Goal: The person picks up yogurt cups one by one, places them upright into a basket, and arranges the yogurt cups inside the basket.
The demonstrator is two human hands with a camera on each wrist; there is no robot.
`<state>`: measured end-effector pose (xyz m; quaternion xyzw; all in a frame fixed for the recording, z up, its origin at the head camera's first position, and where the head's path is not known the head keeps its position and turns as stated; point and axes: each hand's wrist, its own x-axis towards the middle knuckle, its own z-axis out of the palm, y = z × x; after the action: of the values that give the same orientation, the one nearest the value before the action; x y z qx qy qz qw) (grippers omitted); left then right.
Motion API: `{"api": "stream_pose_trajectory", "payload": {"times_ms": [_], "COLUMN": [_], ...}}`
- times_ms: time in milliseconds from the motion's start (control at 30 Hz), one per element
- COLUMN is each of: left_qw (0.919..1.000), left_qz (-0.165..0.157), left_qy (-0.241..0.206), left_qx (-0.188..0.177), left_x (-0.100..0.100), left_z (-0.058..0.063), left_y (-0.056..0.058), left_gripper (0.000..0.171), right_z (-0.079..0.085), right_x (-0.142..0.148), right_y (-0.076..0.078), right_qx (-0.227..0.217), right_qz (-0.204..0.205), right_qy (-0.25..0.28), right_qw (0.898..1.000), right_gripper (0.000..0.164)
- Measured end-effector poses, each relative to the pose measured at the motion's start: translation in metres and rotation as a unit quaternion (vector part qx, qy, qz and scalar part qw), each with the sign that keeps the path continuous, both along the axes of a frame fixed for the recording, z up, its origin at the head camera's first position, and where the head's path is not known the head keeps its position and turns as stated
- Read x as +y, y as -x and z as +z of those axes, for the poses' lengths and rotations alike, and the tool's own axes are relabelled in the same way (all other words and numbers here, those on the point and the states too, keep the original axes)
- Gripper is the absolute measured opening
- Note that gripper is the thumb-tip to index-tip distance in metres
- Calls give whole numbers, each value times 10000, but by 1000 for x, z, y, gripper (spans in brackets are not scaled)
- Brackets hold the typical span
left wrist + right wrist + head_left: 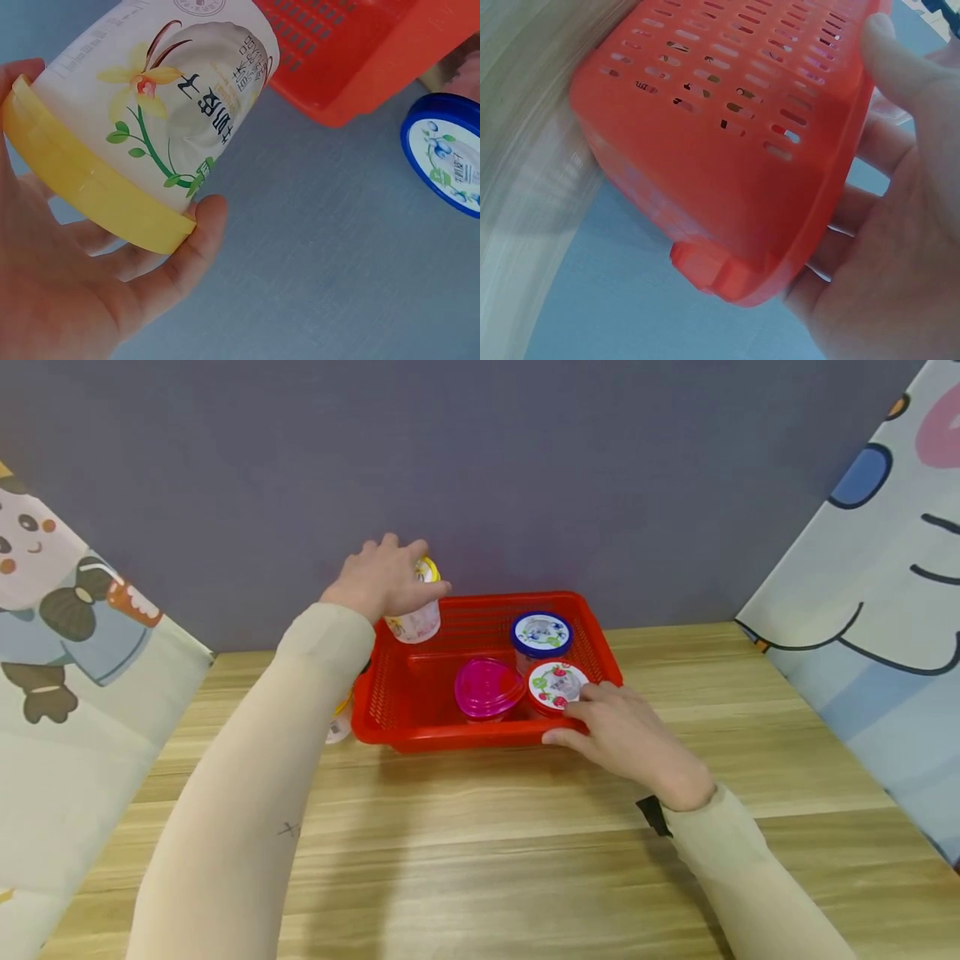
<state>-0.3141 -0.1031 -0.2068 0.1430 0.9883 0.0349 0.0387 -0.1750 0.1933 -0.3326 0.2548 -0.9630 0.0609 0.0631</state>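
My left hand (386,578) holds a white plastic tub by its yellow lid, over the back left corner of the red basket (442,739). Vanilla flowers and printed characters decorate this tub (180,97); it tilts in the left wrist view. At the basket's front right corner, my right hand (630,731) grips the rim, thumb outside and fingers over the edge. Inside the basket stand a blue-lidded tub (542,633), a tub with a red-rimmed fruit lid (553,685) close to the right fingers, and a pink-lidded tub (487,689).
Left of the basket, another tub with a yellow lid (339,725) is on the wooden table (480,852), partly hidden by the left arm. A grey wall (480,477) rises behind. Cartoon-printed panels (82,635) flank the table on both sides.
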Motion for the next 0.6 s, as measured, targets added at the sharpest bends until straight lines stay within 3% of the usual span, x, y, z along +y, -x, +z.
{"api": "stream_pose_trajectory", "payload": {"times_ms": [267, 600], "left_qw": [9992, 9995], "left_qz": [-28, -9], "left_qy": [387, 330], "left_qx": [-30, 29], "left_x": [15, 31], "left_z": [-13, -32], "left_y": [9, 20], "left_gripper": [76, 74], "right_z": [-2, 0], "right_x": [-1, -1], "right_y": [1, 1], "right_qx": [-43, -120], "right_qz": [-30, -138], "right_qy": [-7, -70], "right_qw": [10000, 9998], "right_gripper": [49, 52]}}
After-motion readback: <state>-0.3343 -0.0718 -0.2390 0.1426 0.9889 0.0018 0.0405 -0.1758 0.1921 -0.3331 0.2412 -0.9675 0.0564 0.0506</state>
